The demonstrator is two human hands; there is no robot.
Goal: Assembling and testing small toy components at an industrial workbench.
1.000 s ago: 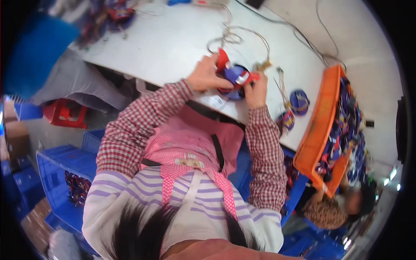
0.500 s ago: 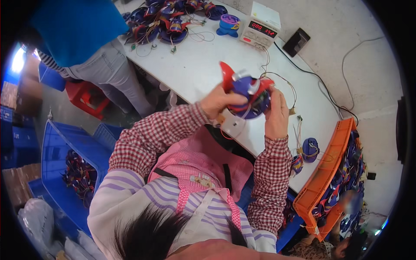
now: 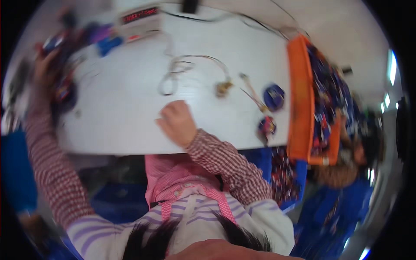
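Note:
Out at the far left of the table, my left hand (image 3: 44, 69) is at the heap of dark blue and red plastic toy parts (image 3: 65, 93). A blue and white piece (image 3: 54, 42) shows just beyond its fingers. Motion smears that hand, so I cannot tell whether it grips the piece. Over the white table (image 3: 125, 117), near its front edge, my right hand (image 3: 178, 123) is closed in a loose curl, back of the hand up, with nothing showing in it. Thin wires (image 3: 177, 69) lie beyond it, running to a small brassy part (image 3: 223, 89).
A power supply (image 3: 139, 24) with a red display stands at the back, beside a blue and purple pot (image 3: 108, 41). To the right are a round blue part (image 3: 274, 96), a smaller wired part (image 3: 267, 125) and an orange crate (image 3: 299, 99). A blue bin of parts (image 3: 286, 177) sits below the table.
My hands have parted: the blue and red toy piece is no longer between them. The left hand went far left to the heap; the right came down over the table. The view has swung round.

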